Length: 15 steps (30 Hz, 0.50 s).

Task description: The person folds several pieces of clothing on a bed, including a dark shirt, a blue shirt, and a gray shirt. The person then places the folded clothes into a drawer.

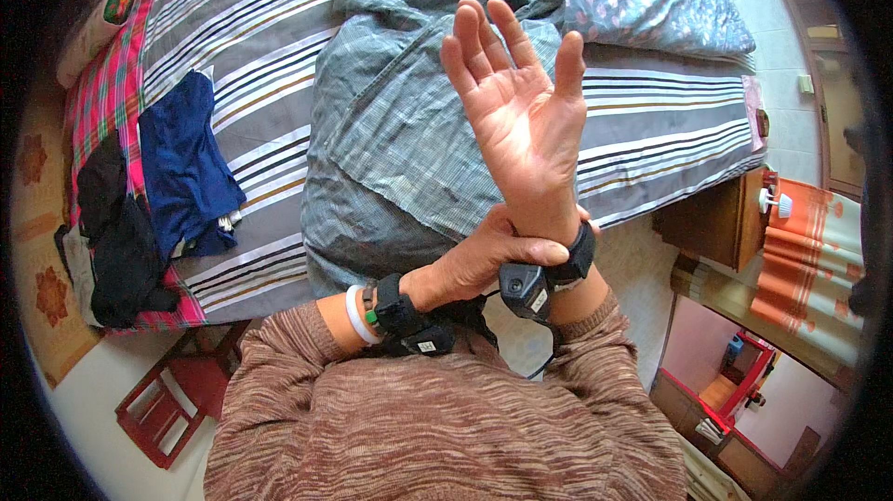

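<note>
My right hand (pixel 527 110) is raised palm up with its fingers apart, holding nothing, above a grey-blue checked cloth (pixel 411 131). My left hand (pixel 506 246) is closed around the right wrist, its thumb lying just above the black strap. On the right wrist sits a black strap with a small camera-like device (pixel 524 289). A similar black strap (pixel 400 307) is on the left wrist, beside a white band (pixel 356 315) and a dark bracelet with a green piece. The checked cloth lies rumpled on a bed with a striped sheet (pixel 272 89).
Dark blue clothing (pixel 187 166) and black clothing (pixel 115 243) lie at the bed's left edge on a red plaid cloth (pixel 111 100). A flowered blue bundle (pixel 656 2) lies at the upper right. A red chair (pixel 171 403), a wooden cabinet (pixel 718 222) and an orange-white curtain (pixel 802 250) stand around.
</note>
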Motion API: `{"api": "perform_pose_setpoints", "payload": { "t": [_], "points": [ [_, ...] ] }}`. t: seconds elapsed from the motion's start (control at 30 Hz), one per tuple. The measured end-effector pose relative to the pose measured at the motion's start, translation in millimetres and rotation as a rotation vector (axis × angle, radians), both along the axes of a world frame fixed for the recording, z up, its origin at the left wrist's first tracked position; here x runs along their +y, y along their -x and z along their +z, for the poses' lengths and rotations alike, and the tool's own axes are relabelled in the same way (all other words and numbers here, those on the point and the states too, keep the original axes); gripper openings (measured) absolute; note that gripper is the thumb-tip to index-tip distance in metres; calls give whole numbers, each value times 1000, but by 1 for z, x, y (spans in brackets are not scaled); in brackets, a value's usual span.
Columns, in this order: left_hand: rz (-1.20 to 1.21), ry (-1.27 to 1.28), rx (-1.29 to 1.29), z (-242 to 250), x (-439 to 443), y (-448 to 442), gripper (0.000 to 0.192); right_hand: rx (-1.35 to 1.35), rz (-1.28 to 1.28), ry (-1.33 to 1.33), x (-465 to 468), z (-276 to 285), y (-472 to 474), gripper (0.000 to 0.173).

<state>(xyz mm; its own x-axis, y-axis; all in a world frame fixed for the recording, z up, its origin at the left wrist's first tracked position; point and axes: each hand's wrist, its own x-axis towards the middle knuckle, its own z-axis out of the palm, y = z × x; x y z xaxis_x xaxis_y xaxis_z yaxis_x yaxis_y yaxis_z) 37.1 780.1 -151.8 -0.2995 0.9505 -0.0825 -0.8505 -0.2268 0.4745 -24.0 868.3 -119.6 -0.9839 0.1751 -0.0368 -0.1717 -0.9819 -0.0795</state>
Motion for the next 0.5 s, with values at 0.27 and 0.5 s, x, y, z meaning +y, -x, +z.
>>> {"api": "perform_pose_setpoints", "payload": {
  "t": [0.27, 0.5],
  "points": [
    [182, 422, 53, -7, -25, 10, 41, -118, -183, -176, 29, -15, 3, 56],
    [184, -187, -396, -19, -40, 31, 77, -21, -9, 148, 53, -30, 5, 57]
  ]
}}
